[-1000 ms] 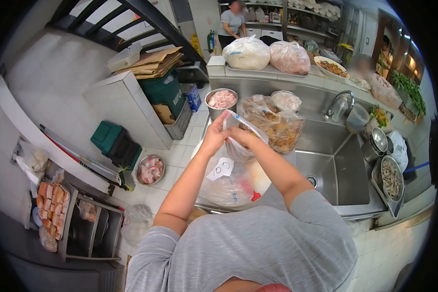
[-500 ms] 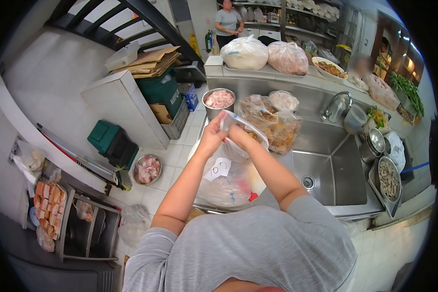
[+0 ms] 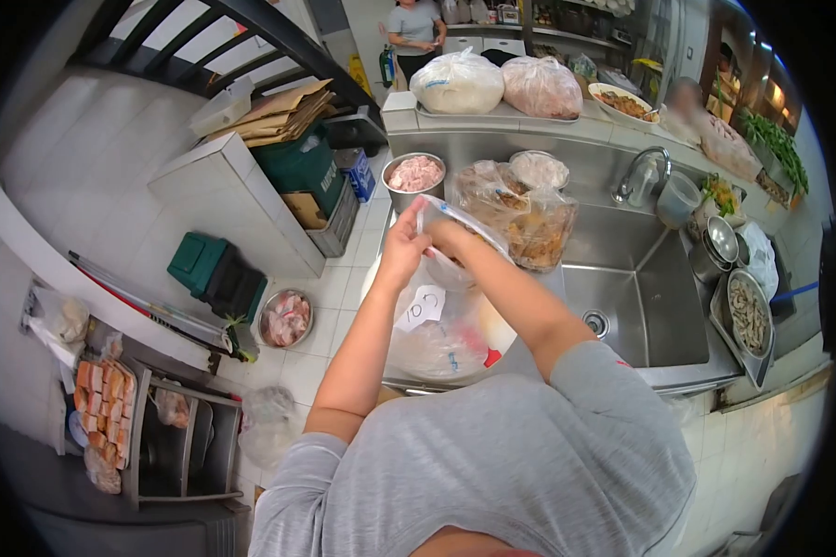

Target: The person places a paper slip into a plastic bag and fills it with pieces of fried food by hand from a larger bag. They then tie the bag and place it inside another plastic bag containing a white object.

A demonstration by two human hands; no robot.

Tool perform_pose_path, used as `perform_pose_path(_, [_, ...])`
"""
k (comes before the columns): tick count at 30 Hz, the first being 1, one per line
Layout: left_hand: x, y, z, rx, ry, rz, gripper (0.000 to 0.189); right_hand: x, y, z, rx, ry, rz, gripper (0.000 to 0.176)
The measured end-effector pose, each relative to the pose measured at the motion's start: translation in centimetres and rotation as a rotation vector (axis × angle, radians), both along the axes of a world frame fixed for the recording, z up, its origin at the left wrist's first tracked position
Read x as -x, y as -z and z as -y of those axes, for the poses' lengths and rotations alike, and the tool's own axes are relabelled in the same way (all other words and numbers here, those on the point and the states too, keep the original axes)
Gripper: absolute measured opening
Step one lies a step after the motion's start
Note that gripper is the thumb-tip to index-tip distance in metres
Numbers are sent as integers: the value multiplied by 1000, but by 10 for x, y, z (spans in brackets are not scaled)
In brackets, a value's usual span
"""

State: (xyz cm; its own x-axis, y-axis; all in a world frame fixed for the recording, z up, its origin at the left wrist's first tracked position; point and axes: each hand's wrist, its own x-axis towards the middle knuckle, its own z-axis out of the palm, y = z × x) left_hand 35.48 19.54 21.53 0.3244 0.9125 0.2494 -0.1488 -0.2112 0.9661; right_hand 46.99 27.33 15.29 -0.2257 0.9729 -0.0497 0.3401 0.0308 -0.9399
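My left hand (image 3: 403,249) is closed on the rim of a clear plastic bag (image 3: 448,272), pinching it at the near left side. My right hand (image 3: 448,238) reaches into the mouth of that bag; its fingers are hidden inside. Under both hands lies a larger, filled clear bag (image 3: 427,351) with a white paper label (image 3: 420,308) bearing handwritten marks. Just beyond, bags of brownish food (image 3: 539,232) rest on the steel counter. A metal pot of pale pink minced meat (image 3: 414,174) stands to their left.
To the right is a steel sink (image 3: 613,306) with a tap (image 3: 643,167). A tray of shrimp-like pieces (image 3: 751,316) sits beyond it. Two large filled bags (image 3: 457,84) stand on the back ledge. A bowl of meat (image 3: 285,318) is on the floor. Another person (image 3: 416,37) stands behind.
My right hand has shifted slightly left and up within the bag. My left hand keeps its hold on the rim. The whole view has tilted down a little.
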Motion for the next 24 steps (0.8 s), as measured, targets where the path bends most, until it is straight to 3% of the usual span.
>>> perform_pose_path(7, [-6,1,4,-23,21,18,70,8,8,-1,-46,41,5,42])
perform_pose_path(15, [4,3,4,-13,2,9,69,-5,-5,7,78,-53,80,45])
perform_pose_path(22, [5,1,5,-9,-1,12,69,13,20,-4,-160,119,107,48])
perform_pose_path(24, [4,0,6,-15,13,21,69,3,5,-8,-59,-114,328,50])
